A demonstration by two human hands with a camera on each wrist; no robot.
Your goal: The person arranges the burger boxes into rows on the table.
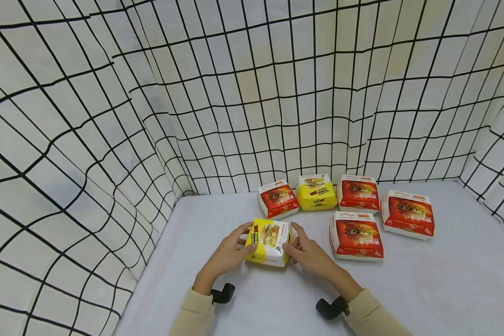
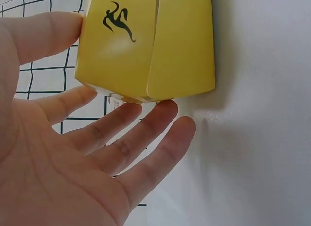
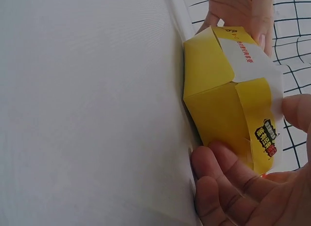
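A yellow and white burger box (image 1: 270,254), closed and printed with a burger picture, is on the white table between both hands. My left hand (image 1: 228,253) holds its left side, thumb on the top edge and fingers against the side. On the opposite side my right hand (image 1: 312,255) grips it, thumb at the top edge. In the left wrist view the thumb touches the yellow box (image 2: 180,46) and the fingertips lie along its corner. The right wrist view has the fingertips low on the box (image 3: 214,114), close to the table, with the thumb at its top.
Behind stand a small red burger box (image 1: 278,199), another yellow burger box (image 1: 317,193) and a red box (image 1: 358,193) in a row. Two more red boxes (image 1: 357,235) (image 1: 408,213) lie to the right. Black netting (image 1: 277,98) over white cloth borders the table's back and sides.
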